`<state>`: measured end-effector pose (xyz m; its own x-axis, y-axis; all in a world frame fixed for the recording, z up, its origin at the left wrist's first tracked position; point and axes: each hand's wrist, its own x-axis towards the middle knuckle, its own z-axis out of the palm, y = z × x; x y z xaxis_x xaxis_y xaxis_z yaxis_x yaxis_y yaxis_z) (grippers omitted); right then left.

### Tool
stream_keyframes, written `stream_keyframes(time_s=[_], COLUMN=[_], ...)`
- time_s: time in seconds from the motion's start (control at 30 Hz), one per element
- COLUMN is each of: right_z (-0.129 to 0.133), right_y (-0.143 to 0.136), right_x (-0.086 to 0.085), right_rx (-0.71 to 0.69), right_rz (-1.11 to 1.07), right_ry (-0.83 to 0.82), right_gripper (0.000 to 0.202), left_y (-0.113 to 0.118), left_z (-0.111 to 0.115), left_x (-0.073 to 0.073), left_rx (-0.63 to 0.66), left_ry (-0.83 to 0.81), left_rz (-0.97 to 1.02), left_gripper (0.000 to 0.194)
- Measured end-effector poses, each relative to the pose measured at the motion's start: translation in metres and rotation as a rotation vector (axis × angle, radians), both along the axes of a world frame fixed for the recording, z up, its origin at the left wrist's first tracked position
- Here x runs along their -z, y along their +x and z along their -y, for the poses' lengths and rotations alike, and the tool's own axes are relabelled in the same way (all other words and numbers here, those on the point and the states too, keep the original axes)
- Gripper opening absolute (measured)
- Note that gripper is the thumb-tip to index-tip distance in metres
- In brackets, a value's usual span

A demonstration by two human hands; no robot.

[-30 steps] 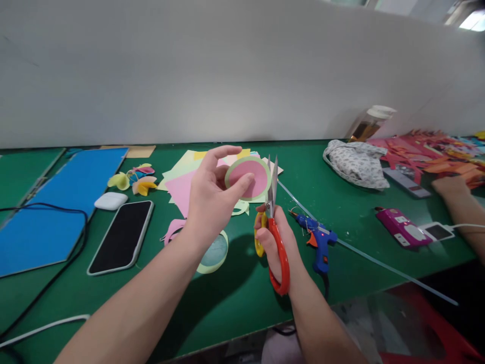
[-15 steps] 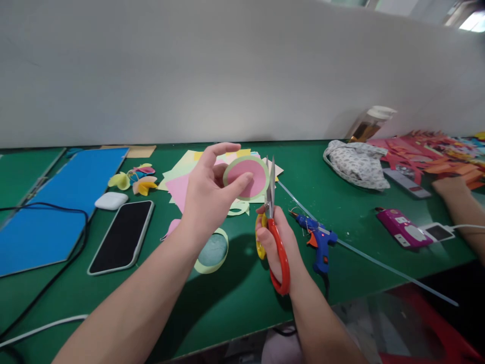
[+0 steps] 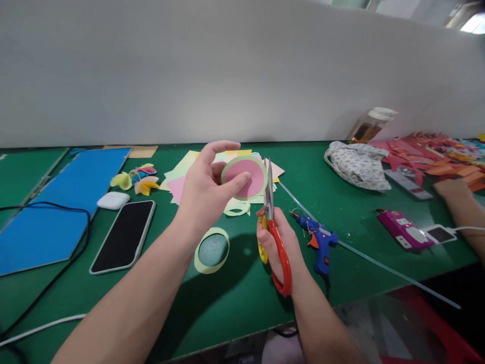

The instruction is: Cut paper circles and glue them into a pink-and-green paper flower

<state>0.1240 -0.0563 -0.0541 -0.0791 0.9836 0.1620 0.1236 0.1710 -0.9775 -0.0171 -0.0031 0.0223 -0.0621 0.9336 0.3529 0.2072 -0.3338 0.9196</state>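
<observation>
My left hand [image 3: 212, 189] pinches a round paper piece [image 3: 252, 183], pink in the middle with a pale green rim, thumb on its face. In my right hand [image 3: 278, 242] is a pair of scissors [image 3: 282, 263] with one red and one yellow handle loop. The blades point up and stand slightly apart at the paper's right edge. Below lies a pale green paper ring [image 3: 200, 265] on the green table. Another cut ring [image 3: 237, 210] lies beside a pile of pastel paper sheets [image 3: 178, 172], partly hidden by my left hand.
To the right are a blue glue gun [image 3: 322, 242] with a long glue stick, a purple device [image 3: 403, 230] and a patterned cloth pouch [image 3: 356, 164]. On the left lie a phone [image 3: 123, 237], a white case [image 3: 112, 200] and a blue board [image 3: 68, 202]. Another person's arm [image 3: 460, 205] reaches in at right.
The paper disc has shifted slightly left in view, and the scissor blades are at its right rim. Both hands keep their hold. The view has moved a little.
</observation>
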Motion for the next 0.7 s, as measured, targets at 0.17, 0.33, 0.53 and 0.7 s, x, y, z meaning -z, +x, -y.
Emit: stream_keyframes(time_s=[0.17, 0.33, 0.53, 0.7], right_z=[0.001, 0.000, 0.000, 0.004], right_y=[0.001, 0.002, 0.001, -0.001], right_x=[-0.005, -0.004, -0.002, -0.008], right_rx=[-0.013, -0.035, -0.041, 0.008], right_rz=[0.007, 0.024, 0.006, 0.010], right_ry=[-0.019, -0.004, 0.001, -0.024], right_gripper=[0.048, 0.048, 0.046, 0.047], left_y=[-0.004, -0.012, -0.014, -0.016], left_z=[-0.001, -0.006, -0.009, -0.009], left_x=[-0.002, 0.002, 0.001, 0.001], left_rx=[0.005, 0.029, 0.039, 0.045], left_ry=[-0.004, 0.014, 0.005, -0.008], left_rz=[-0.009, -0.030, -0.028, -0.024], left_gripper=[0.046, 0.050, 0.051, 0.052])
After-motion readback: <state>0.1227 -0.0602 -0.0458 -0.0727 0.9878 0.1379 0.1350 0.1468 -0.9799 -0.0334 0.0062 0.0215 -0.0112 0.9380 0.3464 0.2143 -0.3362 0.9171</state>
